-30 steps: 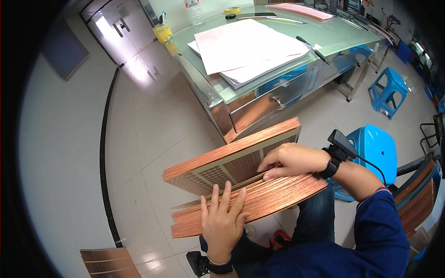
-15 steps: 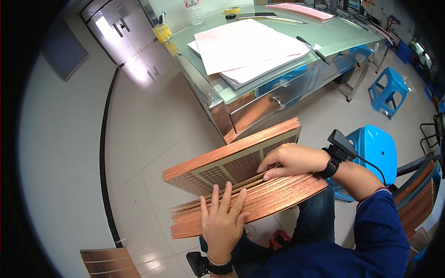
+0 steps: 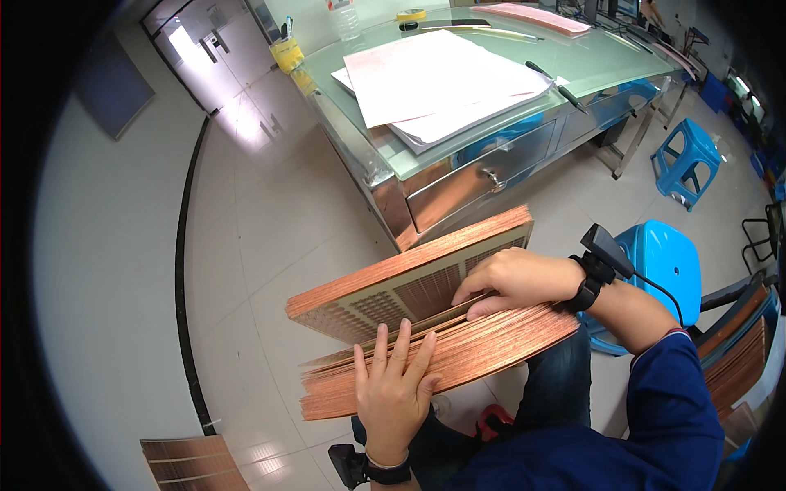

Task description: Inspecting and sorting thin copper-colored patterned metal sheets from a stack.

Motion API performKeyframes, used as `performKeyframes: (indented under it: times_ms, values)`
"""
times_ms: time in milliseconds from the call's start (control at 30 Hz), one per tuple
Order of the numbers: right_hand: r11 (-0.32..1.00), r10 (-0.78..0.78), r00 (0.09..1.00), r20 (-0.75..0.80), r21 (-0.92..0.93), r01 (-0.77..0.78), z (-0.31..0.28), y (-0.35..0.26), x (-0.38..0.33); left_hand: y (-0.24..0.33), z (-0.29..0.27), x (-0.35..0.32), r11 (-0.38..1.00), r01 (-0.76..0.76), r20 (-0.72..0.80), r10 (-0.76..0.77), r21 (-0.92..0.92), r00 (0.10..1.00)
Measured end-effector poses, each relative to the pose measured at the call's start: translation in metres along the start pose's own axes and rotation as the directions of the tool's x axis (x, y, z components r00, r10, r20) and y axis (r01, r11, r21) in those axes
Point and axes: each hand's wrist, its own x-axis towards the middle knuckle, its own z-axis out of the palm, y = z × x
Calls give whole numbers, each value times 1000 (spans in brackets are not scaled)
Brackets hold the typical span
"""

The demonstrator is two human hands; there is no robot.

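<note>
A thick stack of copper-edged circuit board panels (image 3: 483, 348) rests over my lap, its edges facing up. My left hand (image 3: 390, 393) lies on these edges near the stack's left end, fingers spread and stretched out. Beyond a gap, another bundle of circuit board panels (image 3: 426, 260) leans away, showing a pale face with a grid pattern. My right hand (image 3: 520, 282) reaches into the gap from the right, its fingers curled and its thumb on the near stack's top edges. It pinches at a panel edge there; the fingertips are partly hidden.
Ahead stands a glass-topped metal desk (image 3: 385, 168) with paper sheets (image 3: 442, 78), a pen (image 3: 569, 96) and a bottle (image 3: 344, 20). Blue stools (image 3: 667, 262) are at the right, near more racked panels (image 3: 741, 372). Loose panels (image 3: 192, 462) lie at lower left, by the wall (image 3: 106, 270).
My right hand has shifted up very slightly at the gap. My left hand and the panels stay almost as they were.
</note>
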Motion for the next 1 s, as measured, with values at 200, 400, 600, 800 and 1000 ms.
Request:
performKeyframes:
  times_ms: [200,400,600,800,1000]
  values:
    - [998,49,999,4,-41,-48,-6,-11,4,-1,-1,-1,1000,-3,4,3,8,1000]
    - [981,-9,983,-181,-191,-26,-1,-1,8,1,-1,0,1000,-8,-5,8,10,1000]
    - [983,-111,941,-321,-177,56,6,-7,5,0,0,-1,1000,-5,13,5,-21,1000]
    - [989,103,995,12,103,-104,9,-1,-7,0,1,-1,1000,-6,-1,6,-19,1000]
    - [981,132,991,10,141,-132,7,-2,-3,0,0,-1,1000,-11,4,11,-13,1000]
